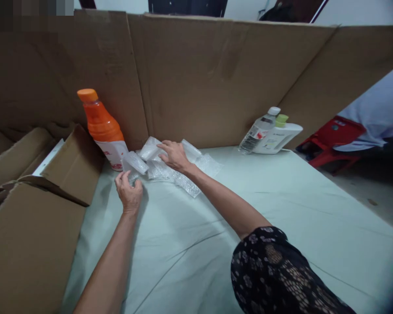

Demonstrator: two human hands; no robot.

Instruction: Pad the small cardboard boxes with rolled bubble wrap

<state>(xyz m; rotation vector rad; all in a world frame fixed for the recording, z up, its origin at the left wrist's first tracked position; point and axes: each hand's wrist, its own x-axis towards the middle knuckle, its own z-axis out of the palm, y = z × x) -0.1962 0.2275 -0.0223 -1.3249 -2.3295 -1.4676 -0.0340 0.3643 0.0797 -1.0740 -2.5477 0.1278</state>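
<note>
Several crumpled pieces of clear bubble wrap (159, 170) lie in a heap on the pale green cloth, against the cardboard wall. My right hand (175, 156) rests over the top of the heap, fingers stretched out toward the left. At the heap's near left end is my left hand (129, 192), thumb and fingers apart, with its fingertips close to the wrap; whether they touch it I cannot tell. Just behind the left hand stands a large orange bottle (104, 126) with an orange cap and a white label.
An open cardboard box (36, 244) takes up the left side. A tall cardboard panel (212, 83) closes off the back. At the right lean a clear water bottle (257, 134) and a white bottle with a green cap (278, 138). A red stool (334, 139) stands beyond the edge.
</note>
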